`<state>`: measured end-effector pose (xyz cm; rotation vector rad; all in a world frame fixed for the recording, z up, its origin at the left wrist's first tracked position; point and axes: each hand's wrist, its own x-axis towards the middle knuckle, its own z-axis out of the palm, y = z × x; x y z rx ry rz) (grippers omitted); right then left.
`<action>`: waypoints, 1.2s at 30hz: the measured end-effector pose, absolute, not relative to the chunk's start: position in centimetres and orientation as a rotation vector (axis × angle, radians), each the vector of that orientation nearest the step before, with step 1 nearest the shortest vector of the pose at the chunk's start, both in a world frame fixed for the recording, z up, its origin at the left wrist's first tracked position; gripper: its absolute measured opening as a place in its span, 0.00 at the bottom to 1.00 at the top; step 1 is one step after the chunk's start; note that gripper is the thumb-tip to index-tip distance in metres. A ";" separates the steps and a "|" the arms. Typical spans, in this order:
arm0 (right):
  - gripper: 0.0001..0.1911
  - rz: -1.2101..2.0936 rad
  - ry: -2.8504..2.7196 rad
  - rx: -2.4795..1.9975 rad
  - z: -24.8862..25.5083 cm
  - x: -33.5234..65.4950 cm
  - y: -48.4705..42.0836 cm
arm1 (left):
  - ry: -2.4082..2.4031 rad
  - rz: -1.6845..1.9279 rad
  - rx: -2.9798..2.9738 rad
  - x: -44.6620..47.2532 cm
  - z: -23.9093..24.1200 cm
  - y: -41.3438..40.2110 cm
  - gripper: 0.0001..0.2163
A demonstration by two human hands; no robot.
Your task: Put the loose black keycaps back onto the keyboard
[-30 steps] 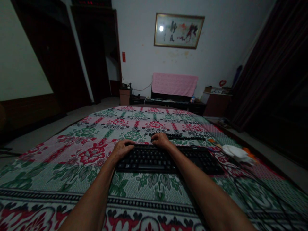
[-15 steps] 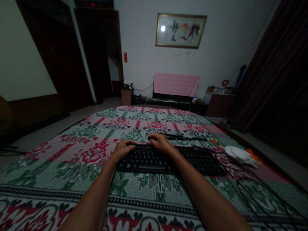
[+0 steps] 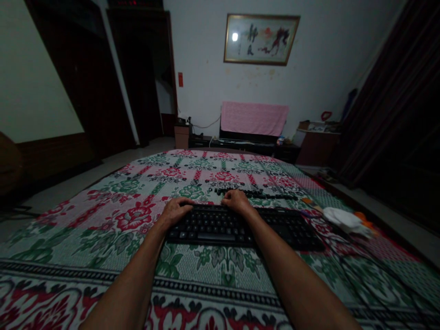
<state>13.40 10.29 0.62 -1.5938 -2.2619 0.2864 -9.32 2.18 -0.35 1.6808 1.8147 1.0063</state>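
Rests left hand [image 3: 176,213] on oblong black plastic keyboard [image 3: 213,225] atop red-green floral cloth [image 3: 113,243]; curls right hand [image 3: 237,201] over far edge; cannot tell either grip; could scatter small black pieces [image 3: 261,195] by brushing them.

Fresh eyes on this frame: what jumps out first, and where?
A patterned red, green and white floral cloth fills the foreground, with a long black keyboard lying on it. The bare left hand is at the keyboard's far left corner, the bare right hand at its far edge. Beyond, a plain pink cloth hangs below a gold-framed picture.
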 end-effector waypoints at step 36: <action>0.10 0.452 -2.260 -1.545 0.0 14.1 11.5 | 1.808 0.995 1.676 -9.3 -0.2 2.0 0.13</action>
